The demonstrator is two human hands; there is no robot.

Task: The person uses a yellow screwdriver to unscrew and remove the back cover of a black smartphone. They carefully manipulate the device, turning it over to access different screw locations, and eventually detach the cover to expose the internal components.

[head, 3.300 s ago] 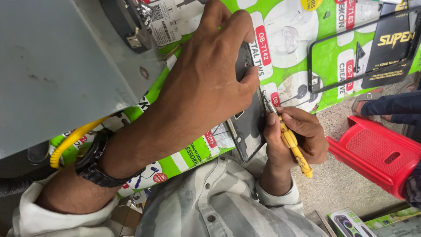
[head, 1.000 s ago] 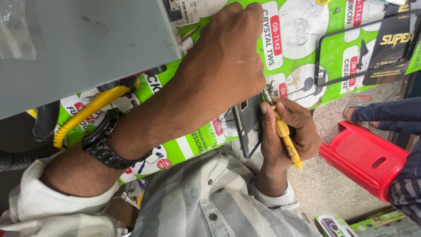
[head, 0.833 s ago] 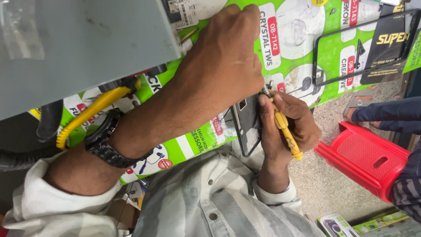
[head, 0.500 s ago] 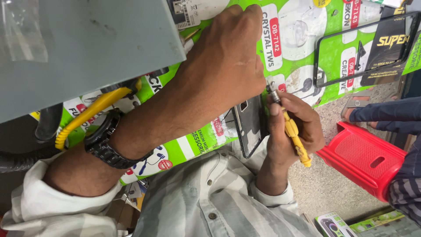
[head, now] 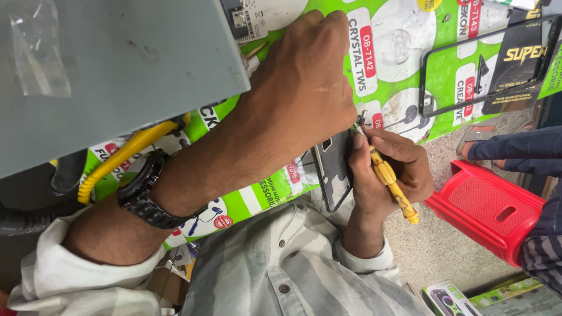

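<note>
One dark phone (head: 332,175) is lying at the near edge of the green table (head: 404,70), and both of the person's hands are working on it. The left hand (head: 304,93) is pressing down over the far part of the phone, its fingers curled over it, though how tightly they are gripping cannot be told from here. The right hand (head: 389,175) is sitting just right of the phone, its fingers closing around one yellow screwdriver (head: 389,181), whose metal tip is pointing at the phone's far right corner. One black wristwatch (head: 146,193) is sitting on the left wrist, left of the phone.

One empty black phone frame (head: 486,64) is lying on the table well to the right of the phone and beyond it. One grey box (head: 117,64) is standing to the left of the phone, with one yellow cable (head: 117,164) curving out from under it. One red plastic stool (head: 492,205) is standing on the floor to the right of the phone, and another person's dark blue sleeve (head: 515,149) is reaching in just above the stool.
</note>
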